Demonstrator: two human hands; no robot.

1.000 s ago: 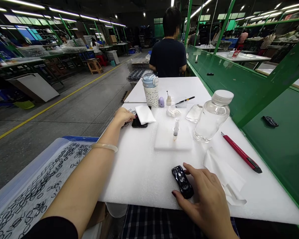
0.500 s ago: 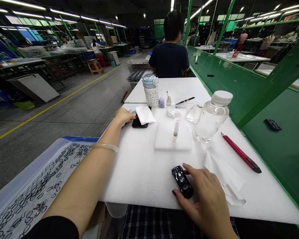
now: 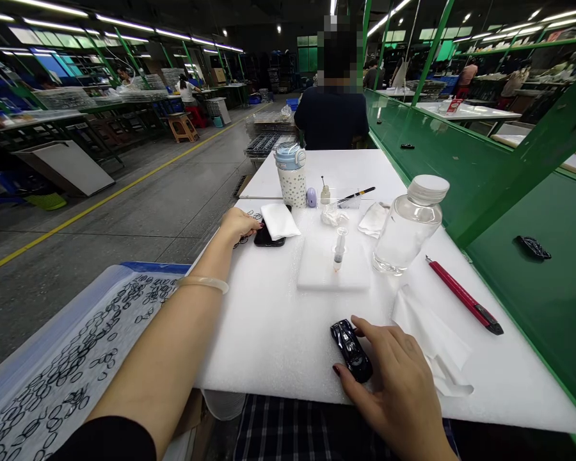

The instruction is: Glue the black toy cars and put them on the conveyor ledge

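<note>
A glossy dark toy car [image 3: 351, 351] lies on the white foam sheet in front of me. My right hand [image 3: 396, 378] rests around it with thumb and index finger apart; the index fingertip is at its side and the thumb tip stands off it. At the table's left edge, my left hand [image 3: 240, 225] has its fingers drawn together over thin black rings [image 3: 242, 242]. Whether a ring is between those fingertips is hidden. Beside them sits a black phone [image 3: 269, 241], partly under a folded white cloth [image 3: 279, 221].
A syringe [image 3: 339, 250] lies on a foam block [image 3: 312, 278]. Right of it are a clear bottle [image 3: 406, 230], a red cutter knife [image 3: 463, 294] and white tissue [image 3: 429, 333]. A dotted tumbler [image 3: 291, 182] stands behind. A green conveyor [image 3: 509, 282] carries dark car bodies; black rings fill the left tray [image 3: 125, 272].
My hands and the toy car have hardly moved. The dark pieces on the green conveyor have shifted slightly right. The person ahead has moved a little to the right.
</note>
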